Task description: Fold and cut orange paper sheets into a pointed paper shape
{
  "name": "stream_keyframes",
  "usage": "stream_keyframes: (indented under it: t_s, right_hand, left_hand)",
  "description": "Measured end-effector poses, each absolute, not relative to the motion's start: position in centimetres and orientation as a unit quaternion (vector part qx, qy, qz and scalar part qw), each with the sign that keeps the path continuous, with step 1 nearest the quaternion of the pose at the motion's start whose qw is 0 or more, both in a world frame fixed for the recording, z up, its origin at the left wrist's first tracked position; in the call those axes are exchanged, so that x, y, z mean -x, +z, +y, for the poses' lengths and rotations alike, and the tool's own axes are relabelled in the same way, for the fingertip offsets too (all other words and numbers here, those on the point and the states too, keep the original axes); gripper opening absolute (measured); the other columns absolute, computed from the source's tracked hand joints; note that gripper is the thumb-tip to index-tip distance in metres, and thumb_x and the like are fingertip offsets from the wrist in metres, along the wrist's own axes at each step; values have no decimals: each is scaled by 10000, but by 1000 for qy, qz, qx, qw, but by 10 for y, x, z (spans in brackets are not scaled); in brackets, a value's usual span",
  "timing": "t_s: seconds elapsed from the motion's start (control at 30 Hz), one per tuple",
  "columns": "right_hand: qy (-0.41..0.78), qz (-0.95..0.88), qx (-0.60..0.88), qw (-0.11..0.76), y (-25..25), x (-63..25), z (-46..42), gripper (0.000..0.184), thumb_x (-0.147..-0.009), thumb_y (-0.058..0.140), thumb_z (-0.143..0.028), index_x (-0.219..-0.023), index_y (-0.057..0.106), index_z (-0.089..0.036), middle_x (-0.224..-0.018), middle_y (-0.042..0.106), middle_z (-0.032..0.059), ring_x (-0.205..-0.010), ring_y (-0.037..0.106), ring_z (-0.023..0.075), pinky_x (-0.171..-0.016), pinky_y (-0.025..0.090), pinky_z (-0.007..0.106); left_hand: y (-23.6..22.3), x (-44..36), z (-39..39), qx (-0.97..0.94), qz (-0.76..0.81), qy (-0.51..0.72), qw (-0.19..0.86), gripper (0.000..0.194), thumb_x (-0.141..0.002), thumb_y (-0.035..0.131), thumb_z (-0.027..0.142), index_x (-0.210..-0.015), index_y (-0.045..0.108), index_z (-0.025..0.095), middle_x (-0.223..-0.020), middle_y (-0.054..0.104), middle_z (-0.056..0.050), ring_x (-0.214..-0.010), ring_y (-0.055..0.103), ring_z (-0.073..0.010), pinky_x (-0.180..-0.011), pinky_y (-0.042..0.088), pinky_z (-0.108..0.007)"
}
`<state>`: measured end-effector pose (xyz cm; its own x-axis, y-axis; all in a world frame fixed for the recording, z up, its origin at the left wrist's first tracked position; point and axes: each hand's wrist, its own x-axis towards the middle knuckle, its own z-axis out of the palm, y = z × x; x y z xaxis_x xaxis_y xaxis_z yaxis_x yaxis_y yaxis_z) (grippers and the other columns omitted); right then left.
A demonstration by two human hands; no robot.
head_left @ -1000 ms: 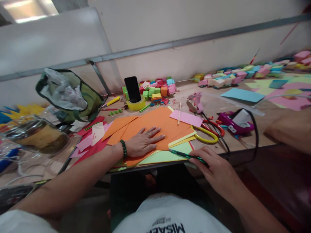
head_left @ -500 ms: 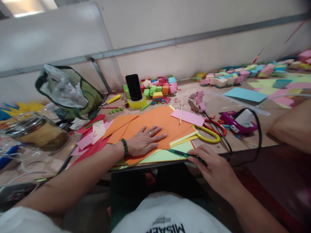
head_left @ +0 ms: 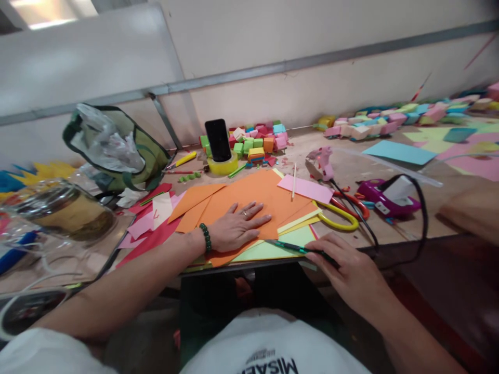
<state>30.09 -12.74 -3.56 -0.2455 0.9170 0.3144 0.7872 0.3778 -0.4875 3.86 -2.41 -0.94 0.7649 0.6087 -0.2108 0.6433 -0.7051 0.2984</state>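
Head view: my left hand (head_left: 236,227) lies flat, fingers spread, on orange paper (head_left: 249,188) on the table (head_left: 298,148); my right hand (head_left: 341,262) grips a green pen-like tool (head_left: 290,247) by the paper's edge. Firm pressing should prevent slipping.

Right hand (head_left: 349,265) edges leftward | tip of its green pen-like tool (head_left: 290,246), earlier at the orange paper's (head_left: 249,189) near-right corner, now sits left of it, along the near edge | head view swings slightly left
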Motion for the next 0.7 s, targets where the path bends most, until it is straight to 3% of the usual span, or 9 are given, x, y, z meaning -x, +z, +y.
stream_keyframes:
  t_s: [0.23,0.7]
  right_hand:
    - [94,-770,574,261,-41,-309,-125,199,-927,464,-354,-956,623,-239,-971,641,52,-848,651,203,-739,503,321]
    - [63,-802,533,262,-38,-302,-123,209,-940,448,-347,-957,618,-227,-909,633,40,-800,651,181,-677,497,288]
  left_hand:
    - [0,-36,-25,-913,365,-33,178,521,-977,168,471,-1480,162,332,-1583,48,-44,-1448,18,-258,-1113,46,-578]
    - [-12,-16,-20,-935,320,-52,147,510,-978,194,425,-1477,184,323,-1579,75,-25,-1446,75,-241,-1118,49,-552]
